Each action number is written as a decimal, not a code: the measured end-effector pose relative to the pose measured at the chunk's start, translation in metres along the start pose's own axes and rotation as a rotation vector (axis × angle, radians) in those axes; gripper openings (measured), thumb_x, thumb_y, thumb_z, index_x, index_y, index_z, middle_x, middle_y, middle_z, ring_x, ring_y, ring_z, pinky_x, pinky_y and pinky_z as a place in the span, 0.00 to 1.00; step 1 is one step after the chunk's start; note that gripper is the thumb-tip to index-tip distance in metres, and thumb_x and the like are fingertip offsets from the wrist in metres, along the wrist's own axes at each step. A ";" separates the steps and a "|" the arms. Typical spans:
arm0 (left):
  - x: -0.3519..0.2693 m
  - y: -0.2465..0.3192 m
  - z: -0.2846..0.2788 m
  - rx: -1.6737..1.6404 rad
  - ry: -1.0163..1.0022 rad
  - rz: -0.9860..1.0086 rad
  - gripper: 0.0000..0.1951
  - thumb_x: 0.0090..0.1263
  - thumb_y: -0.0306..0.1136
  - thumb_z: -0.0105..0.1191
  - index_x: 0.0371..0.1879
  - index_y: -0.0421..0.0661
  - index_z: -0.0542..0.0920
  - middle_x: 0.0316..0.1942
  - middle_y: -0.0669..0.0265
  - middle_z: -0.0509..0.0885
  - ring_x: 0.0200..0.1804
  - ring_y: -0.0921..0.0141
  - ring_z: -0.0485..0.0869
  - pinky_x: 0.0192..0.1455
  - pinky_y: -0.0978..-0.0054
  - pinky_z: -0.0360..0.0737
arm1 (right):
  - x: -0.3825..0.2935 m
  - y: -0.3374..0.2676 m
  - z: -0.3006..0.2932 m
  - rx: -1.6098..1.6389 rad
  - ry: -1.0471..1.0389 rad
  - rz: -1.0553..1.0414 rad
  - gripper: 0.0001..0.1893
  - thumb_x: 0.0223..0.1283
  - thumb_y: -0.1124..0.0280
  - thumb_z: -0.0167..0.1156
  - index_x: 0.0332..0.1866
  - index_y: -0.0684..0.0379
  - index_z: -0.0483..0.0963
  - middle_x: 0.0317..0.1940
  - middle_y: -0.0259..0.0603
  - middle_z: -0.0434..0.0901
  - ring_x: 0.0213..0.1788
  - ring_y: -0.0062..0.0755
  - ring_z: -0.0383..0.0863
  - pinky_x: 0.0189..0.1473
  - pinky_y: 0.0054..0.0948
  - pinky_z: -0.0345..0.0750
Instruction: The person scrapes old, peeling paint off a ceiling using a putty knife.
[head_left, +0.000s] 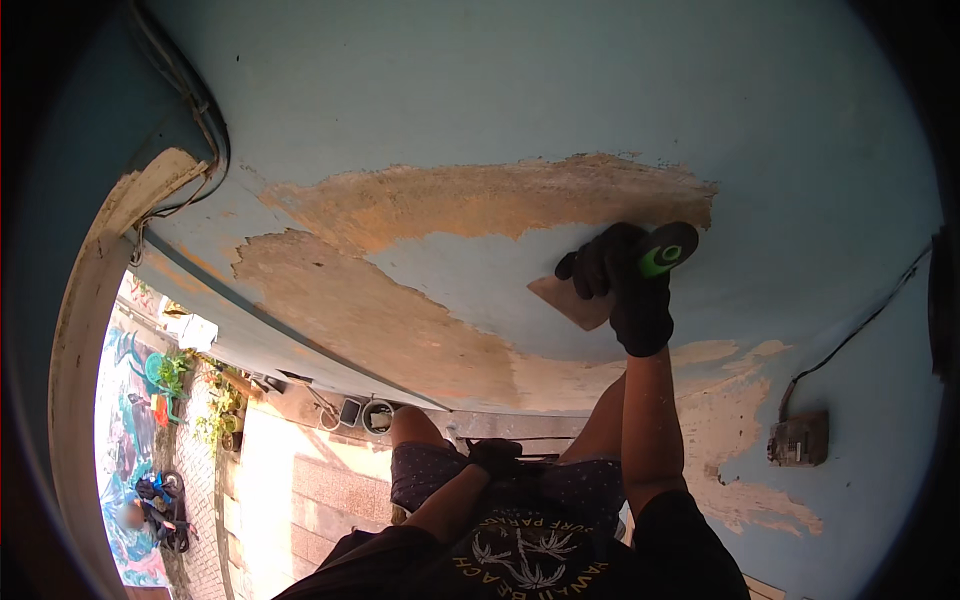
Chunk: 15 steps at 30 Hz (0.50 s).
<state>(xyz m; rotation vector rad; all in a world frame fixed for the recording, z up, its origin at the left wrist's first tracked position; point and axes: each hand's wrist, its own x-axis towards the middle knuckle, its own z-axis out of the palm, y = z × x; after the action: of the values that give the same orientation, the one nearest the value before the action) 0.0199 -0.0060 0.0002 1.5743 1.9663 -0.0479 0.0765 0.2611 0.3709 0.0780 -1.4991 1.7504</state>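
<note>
My right hand, in a black glove, grips a putty knife by its green and black handle. The flat blade points down to the left, close against the pale blue painted wall. Whether its edge touches the paint cannot be told. Above and left of the knife, bare brown plaster shows in a band with ragged paint edges. A second bare patch spreads lower down. My left hand, also in a black glove, is low before my shorts, near a thin dark bar; its grip is unclear.
On the right wall sits a small electrical box with a black cable. More cables run at upper left beside a worn beam. Below are buckets, potted plants and a person on a motorbike.
</note>
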 end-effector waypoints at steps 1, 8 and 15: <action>0.001 0.000 -0.002 0.000 0.001 0.011 0.25 0.62 0.64 0.49 0.36 0.54 0.83 0.41 0.60 0.86 0.47 0.59 0.86 0.49 0.57 0.81 | -0.009 0.009 -0.001 -0.010 0.004 -0.002 0.18 0.73 0.62 0.53 0.24 0.55 0.65 0.17 0.29 0.64 0.19 0.24 0.65 0.36 0.32 0.75; -0.010 0.009 -0.023 -0.034 -0.059 0.015 0.23 0.61 0.62 0.51 0.39 0.54 0.83 0.43 0.59 0.86 0.49 0.59 0.85 0.50 0.58 0.82 | -0.061 0.000 -0.003 0.152 0.286 -0.298 0.25 0.75 0.52 0.48 0.21 0.54 0.58 0.14 0.28 0.55 0.18 0.25 0.56 0.27 0.31 0.61; -0.004 0.006 -0.018 -0.048 0.004 0.044 0.21 0.61 0.60 0.52 0.36 0.55 0.83 0.41 0.60 0.86 0.48 0.59 0.85 0.49 0.58 0.82 | -0.039 -0.013 0.010 -0.485 0.450 -0.555 0.20 0.69 0.64 0.52 0.21 0.59 0.61 0.16 0.34 0.63 0.18 0.27 0.60 0.25 0.30 0.62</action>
<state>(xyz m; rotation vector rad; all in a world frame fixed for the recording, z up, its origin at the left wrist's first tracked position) 0.0180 -0.0009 0.0193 1.5872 1.9214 0.0197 0.1057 0.2317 0.3641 -0.1311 -1.3542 0.8666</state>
